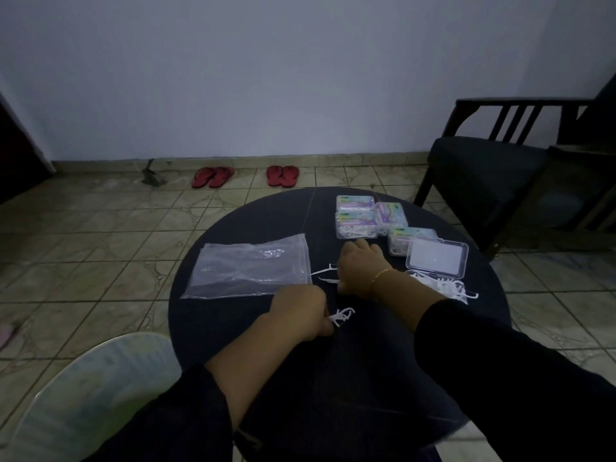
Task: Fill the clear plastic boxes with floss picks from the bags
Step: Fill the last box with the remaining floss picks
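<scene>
Two pairs of red sandals [245, 176]: side by side on the tiled floor against the far wall.
Dark chair [493, 168]: stands off the table's right side, well apart from the work.
Round table [233, 328]: dark top, carrying everything below.
Plastic bag [248, 266]: clear, flat and slack, on the table's left part.
Filled boxes [370, 216]: four with coloured labels, clustered at the far right of the table, touching one another.
Open clear box [436, 261]: lid up, just beside the filled ones; white floss picks [443, 286] heaped in its near half, some spilling over the edge.
Loose picks [326, 275]: a few lie between the bag and the right hand.
Left hand [300, 316]: fingers curled, pinching a small bunch of picks [341, 316] near the table's middle.
Right hand [361, 270]: knuckles up over the table with a thin gold bracelet [380, 275] at the wrist; fingers curled under, what they hold I cannot tell.
</scene>
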Motion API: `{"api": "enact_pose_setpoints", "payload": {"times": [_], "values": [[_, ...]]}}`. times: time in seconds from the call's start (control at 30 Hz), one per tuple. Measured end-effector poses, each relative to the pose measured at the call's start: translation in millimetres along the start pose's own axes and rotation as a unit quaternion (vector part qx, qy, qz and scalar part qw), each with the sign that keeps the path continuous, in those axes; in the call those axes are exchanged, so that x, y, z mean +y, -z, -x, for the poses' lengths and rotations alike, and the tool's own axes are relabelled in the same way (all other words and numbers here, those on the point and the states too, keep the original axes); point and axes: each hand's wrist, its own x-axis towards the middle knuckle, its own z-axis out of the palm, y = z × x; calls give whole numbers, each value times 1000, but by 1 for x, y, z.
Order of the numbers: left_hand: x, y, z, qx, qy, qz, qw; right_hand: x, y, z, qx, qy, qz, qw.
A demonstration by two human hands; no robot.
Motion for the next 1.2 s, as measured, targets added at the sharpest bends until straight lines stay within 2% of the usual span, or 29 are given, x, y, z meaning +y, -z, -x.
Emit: {"api": "enact_pose_setpoints", "payload": {"times": [0.07, 0.23, 0.5, 0.67, 0.87, 1.03, 1.2], "values": [[0, 0, 0, -3, -5, -2, 1000, -2, 0, -6, 17, 26, -15, 999], [-1, -2, 0, -6, -7, 13, 1000, -5, 8, -19, -27, 30, -61, 997], [-3, 3, -1, -34, -12, 45, 998, -4, 6, -19, -124, -64, -100, 985], [-2, 2, 3, -12, -32, 23, 999, -1, 7, 3, -150, -58, -102, 982], [-3, 3, 8, 25, -61, 11, 998, -1, 1, 23, -103, -28, -57, 993], [-4, 6, 2, 16, -67, 59, 996, 20, 17, 50, -75, -28, -129, 988], [19, 21, -12, 46, -83, 135, 986, 76, 33, 83, -15, -93, -193, 977]]}}
